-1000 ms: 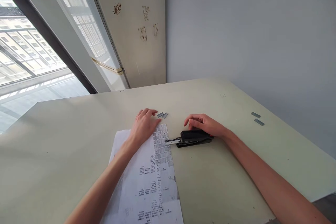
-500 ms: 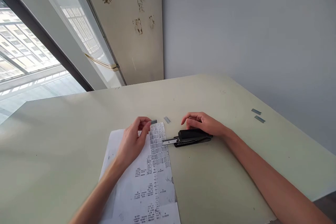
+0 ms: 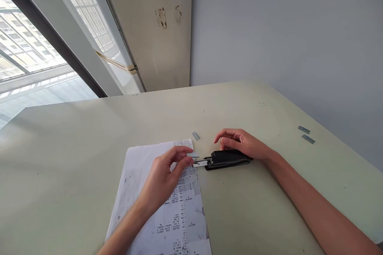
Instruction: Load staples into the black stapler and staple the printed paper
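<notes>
Pinched between the thumb and fingers of my left hand point(image 3: 167, 169) is a short grey strip of staples point(image 3: 194, 154). It is just above the silver tray of a black stapler point(image 3: 229, 157), whose tray sticks out to the left. The stapler lies on the table beside the right edge of a stack of printed sheets point(image 3: 139, 175), and my left hand is over the sheets. My right hand point(image 3: 239, 141) is just behind the stapler, fingers loosely curved and apart, gripping nothing; whether its heel touches the stapler is unclear.
One loose staple strip point(image 3: 195, 136) lies beyond the sheets. Two more strips, a far one point(image 3: 304, 129) and a nearer one point(image 3: 308, 139), lie near the right edge of the pale table point(image 3: 74, 139). A grey wall point(image 3: 269, 28) and a stained cabinet panel point(image 3: 152, 48) stand behind.
My left hand has moved right and nearer with the staple strip, from the sheets' top edge to the stapler's tray. My right hand has kept its place. The view has shifted slightly.
</notes>
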Motion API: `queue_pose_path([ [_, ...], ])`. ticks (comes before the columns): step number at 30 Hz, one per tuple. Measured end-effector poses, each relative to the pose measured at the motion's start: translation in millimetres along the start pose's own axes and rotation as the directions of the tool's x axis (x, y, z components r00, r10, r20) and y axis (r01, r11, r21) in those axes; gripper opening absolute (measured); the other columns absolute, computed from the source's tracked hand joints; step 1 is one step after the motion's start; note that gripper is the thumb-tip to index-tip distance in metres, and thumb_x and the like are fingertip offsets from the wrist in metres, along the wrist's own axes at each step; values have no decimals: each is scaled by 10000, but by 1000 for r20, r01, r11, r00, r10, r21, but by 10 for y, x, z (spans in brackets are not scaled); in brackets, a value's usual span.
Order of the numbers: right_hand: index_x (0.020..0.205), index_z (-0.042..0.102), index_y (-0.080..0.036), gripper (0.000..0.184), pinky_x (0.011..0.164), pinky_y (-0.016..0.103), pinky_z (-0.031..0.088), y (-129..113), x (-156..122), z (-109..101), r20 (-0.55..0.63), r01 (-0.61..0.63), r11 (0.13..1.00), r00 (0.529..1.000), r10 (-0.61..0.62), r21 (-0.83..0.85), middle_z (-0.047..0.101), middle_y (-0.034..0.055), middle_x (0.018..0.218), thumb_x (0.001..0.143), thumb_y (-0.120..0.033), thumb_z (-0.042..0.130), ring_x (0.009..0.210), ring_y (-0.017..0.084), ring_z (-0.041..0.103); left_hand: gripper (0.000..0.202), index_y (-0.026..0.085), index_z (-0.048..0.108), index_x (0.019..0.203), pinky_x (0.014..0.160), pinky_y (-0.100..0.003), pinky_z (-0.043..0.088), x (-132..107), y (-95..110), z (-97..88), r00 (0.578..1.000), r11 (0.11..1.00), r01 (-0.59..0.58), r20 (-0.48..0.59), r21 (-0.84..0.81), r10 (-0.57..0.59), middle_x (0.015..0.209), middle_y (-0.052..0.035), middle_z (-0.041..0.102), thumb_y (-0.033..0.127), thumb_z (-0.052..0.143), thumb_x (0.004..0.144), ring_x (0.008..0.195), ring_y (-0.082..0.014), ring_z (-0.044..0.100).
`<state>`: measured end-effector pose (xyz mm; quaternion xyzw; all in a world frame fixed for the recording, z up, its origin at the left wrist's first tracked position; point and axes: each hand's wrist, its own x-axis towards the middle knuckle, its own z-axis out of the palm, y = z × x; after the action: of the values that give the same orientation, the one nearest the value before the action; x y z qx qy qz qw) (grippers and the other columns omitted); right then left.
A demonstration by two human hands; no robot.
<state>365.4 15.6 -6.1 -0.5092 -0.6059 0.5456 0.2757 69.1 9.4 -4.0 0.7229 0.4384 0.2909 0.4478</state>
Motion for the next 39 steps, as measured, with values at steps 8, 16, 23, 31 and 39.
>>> queue_pose_path([
  [8, 1072, 714, -232, 413, 687, 289, 431, -18, 2, -5, 1, -23, 1000, 1000, 23, 8, 704, 13, 860, 968, -625, 639, 756, 162, 589, 223, 287, 617, 1253, 833, -283, 539, -101, 22, 80, 933, 896, -358, 77, 262, 350, 1183, -36, 647, 193, 470, 1114, 976, -145, 667],
  [16, 1076, 710, -235, 377, 731, 291, 460, -38, 4, -12, 11, -25, 1000, 1000, 25, 6, 708, 14, 884, 982, -592, 633, 794, 167, 614, 196, 271, 607, 1243, 892, -323, 544, -66, -37, 110, 952, 878, -297, 47, 376, 303, 1233, -45, 597, 220, 467, 1116, 1056, -172, 643],
  [23, 1080, 711, -227, 389, 740, 301, 469, -59, -4, -9, 11, -28, 1000, 1000, 28, -5, 708, 25, 896, 980, -595, 633, 815, 177, 621, 174, 265, 621, 1221, 907, -356, 532, -54, -19, 116, 938, 855, -328, 31, 401, 346, 1197, -38, 624, 202, 522, 1093, 1069, -195, 615],
  [31, 1082, 712, -226, 391, 736, 306, 475, -57, -7, -12, 11, -22, 1000, 1000, 22, -1, 708, 27, 894, 983, -595, 628, 799, 176, 625, 169, 252, 620, 1215, 915, -382, 528, -60, -11, 121, 926, 825, -360, 57, 435, 374, 1181, -50, 640, 197, 518, 1093, 1055, -205, 622],
  [39, 1079, 715, -223, 414, 735, 321, 485, -66, -7, -7, 10, -14, 1000, 1000, 14, -10, 723, 36, 900, 971, -614, 630, 801, 185, 639, 181, 248, 666, 1226, 894, -390, 546, -34, -55, 88, 928, 826, -359, 75, 435, 364, 1169, -61, 682, 253, 569, 1074, 1046, -227, 643],
])
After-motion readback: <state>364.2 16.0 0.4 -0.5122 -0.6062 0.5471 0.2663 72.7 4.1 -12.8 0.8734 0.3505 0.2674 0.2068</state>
